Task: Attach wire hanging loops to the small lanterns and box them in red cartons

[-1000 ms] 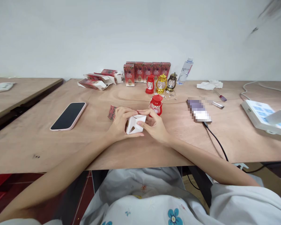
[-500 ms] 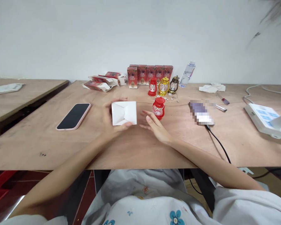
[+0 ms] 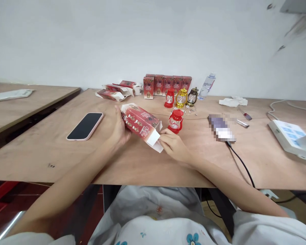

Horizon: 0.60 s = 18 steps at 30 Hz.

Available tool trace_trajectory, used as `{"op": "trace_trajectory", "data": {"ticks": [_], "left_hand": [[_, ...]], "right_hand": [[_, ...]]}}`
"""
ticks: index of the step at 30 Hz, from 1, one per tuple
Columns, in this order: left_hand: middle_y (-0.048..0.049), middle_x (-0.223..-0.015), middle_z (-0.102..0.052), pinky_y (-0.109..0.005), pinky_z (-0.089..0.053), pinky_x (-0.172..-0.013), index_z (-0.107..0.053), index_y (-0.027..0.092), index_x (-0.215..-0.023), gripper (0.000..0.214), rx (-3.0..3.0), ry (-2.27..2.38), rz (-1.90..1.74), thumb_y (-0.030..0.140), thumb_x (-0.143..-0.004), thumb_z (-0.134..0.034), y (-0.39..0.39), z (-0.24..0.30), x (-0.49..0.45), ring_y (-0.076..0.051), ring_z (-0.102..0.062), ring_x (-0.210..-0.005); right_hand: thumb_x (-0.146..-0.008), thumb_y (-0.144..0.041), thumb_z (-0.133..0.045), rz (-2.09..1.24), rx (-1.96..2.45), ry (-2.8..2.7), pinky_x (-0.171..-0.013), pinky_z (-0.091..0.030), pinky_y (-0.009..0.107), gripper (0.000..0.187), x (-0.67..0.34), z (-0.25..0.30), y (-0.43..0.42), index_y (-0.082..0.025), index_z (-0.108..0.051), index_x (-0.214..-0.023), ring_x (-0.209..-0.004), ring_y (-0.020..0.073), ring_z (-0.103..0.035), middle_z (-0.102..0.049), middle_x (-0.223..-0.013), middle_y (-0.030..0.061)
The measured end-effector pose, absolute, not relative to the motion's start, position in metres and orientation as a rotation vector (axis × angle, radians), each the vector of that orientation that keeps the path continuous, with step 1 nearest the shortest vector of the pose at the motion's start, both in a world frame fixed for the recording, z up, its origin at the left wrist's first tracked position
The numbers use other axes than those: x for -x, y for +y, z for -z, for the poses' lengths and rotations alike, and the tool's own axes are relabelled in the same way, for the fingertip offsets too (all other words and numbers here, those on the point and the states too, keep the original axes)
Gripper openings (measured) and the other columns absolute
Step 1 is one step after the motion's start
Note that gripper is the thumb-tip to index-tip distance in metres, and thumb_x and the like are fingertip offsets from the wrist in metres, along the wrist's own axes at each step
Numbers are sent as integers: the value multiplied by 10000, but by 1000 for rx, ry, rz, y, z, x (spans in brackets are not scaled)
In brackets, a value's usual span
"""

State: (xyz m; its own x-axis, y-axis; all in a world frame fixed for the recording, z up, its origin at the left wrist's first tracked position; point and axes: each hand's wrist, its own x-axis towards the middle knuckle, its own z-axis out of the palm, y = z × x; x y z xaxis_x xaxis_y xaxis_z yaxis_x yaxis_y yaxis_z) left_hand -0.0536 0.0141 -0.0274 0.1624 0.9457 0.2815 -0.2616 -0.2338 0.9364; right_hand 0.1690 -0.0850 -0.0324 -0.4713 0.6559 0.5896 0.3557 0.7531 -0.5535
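A red printed cardboard box (image 3: pixel 140 121) is held tilted above the table, its white end flaps spread toward the right. My left hand (image 3: pixel 121 131) supports its left end, with the thumb up and the other fingers partly hidden behind the box. At the other end, my right hand (image 3: pixel 172 143) has its fingers closed at the white flaps (image 3: pixel 154 140). Just beyond my right hand stands a small red lantern (image 3: pixel 176 121). Farther back are another red lantern (image 3: pixel 169 98), a gold lantern (image 3: pixel 181 98) and a bronze-coloured lantern (image 3: pixel 192 97).
Several upright red boxes (image 3: pixel 159 85) stand by the wall, with flattened boxes (image 3: pixel 114 92) to their left. A phone (image 3: pixel 85 126) lies at left, a cabled phone (image 3: pixel 221 128) at right. Also there are a water bottle (image 3: pixel 207 86), tissue (image 3: pixel 233 101) and power strip (image 3: pixel 290 136).
The box has turned from showing its closed white end to lying sideways with its open flaps toward the right. My right hand has closed onto those flaps.
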Motion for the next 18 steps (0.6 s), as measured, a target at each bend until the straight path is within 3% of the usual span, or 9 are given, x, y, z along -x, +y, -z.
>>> {"op": "trace_trajectory", "data": {"ticks": [2, 5, 7, 10, 12, 15, 18], "left_hand": [[-48, -999, -716, -387, -567, -734, -554, 233, -1094, 697, -1306, 739, -1350, 813, -844, -261, 14, 29, 51, -234, -678, -919], [-36, -1021, -718, -367, -570, -770, -573, 237, -1071, 650, -1184, 737, -1431, 788, -854, -307, 9, 23, 49, -231, -671, -977], [-33, -1033, -718, -361, -572, -788, -589, 235, -1053, 614, -1047, 744, -1448, 764, -862, -343, 3, 17, 45, -229, -669, -994], [-45, -1022, -720, -381, -571, -820, -608, 222, -1048, 565, -918, 755, -1428, 716, -874, -397, -11, 10, 34, -230, -678, -973], [-60, -1004, -721, -406, -571, -824, -612, 217, -1038, 540, -895, 753, -1423, 697, -867, -435, -21, 7, 27, -242, -684, -958], [-44, -994, -722, -414, -576, -810, -606, 238, -1037, 513, -929, 720, -1456, 695, -832, -494, -29, 3, 23, -244, -691, -935], [-29, -1004, -718, -404, -574, -816, -615, 250, -1018, 525, -1015, 665, -1495, 716, -807, -499, -33, -4, 23, -243, -687, -952]], "right_hand": [[-944, -289, -441, -485, 773, -2145, -783, -524, 389, 228, -167, 34, -86, -229, -653, -885, -883, 234, -593, -661, -850, 82], [-927, -270, -457, -612, 844, -2023, -829, -542, 378, 327, -164, 35, -86, -237, -559, -1236, -879, 202, -645, -666, -1002, 71], [-920, -258, -461, -722, 907, -1891, -749, -564, 344, 406, -162, 34, -86, -243, -487, -1325, -745, 167, -661, -675, -894, 32], [-907, -294, -498, -1025, 939, -1788, -538, -529, 258, 198, -159, 32, -84, -226, -584, -1072, -518, 119, -591, -610, -627, -37], [-872, -380, -571, -1242, 856, -1743, -488, -498, 226, 157, -157, 30, -82, -226, -564, -900, -498, 101, -565, -581, -596, -52], [-821, -538, -623, -1382, 685, -1729, -516, -512, 236, 317, -153, 21, -80, -242, -554, -910, -523, 92, -543, -568, -645, -57], [-773, -592, -670, -1194, 676, -1817, -686, -568, 315, 393, -153, 13, -79, -254, -605, -963, -707, 153, -620, -622, -755, -11]]}}
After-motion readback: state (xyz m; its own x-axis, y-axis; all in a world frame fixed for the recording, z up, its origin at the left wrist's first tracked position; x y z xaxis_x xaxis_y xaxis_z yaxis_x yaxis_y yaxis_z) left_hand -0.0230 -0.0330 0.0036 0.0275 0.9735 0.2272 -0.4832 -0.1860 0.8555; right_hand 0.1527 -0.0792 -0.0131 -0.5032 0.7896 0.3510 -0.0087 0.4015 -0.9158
